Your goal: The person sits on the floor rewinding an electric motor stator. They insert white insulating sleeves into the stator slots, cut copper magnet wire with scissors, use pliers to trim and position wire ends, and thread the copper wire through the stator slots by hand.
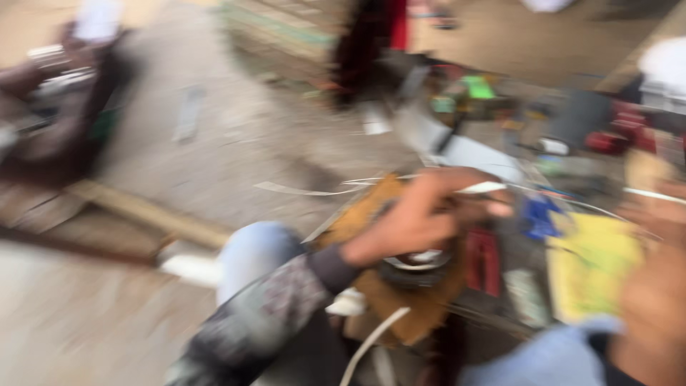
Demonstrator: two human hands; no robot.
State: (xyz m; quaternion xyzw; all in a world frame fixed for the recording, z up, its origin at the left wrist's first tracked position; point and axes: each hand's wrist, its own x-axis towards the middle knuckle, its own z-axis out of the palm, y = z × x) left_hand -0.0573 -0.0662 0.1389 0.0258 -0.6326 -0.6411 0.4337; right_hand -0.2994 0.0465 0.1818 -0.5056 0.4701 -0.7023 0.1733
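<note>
Heavily blurred view. Left hand [421, 214] reaches across from a dark patterned sleeve [264, 314], fingers curled around a thin white strip [482, 188]; the grip looks closed on it, though blur hides the fingertips. Beneath the hand sits one round dark object with a pale ring [418, 266], resting on a tan, rough-edged piece of leather-like material [400, 307]. Right hand [654, 300] sits at the frame's right edge, beside one flat yellow sheet [593, 264]; cannot tell whether it grips anything. One red block [483, 261], one blue scrap [537, 216] lie between. Grey concrete floor [236, 143] behind.
</note>
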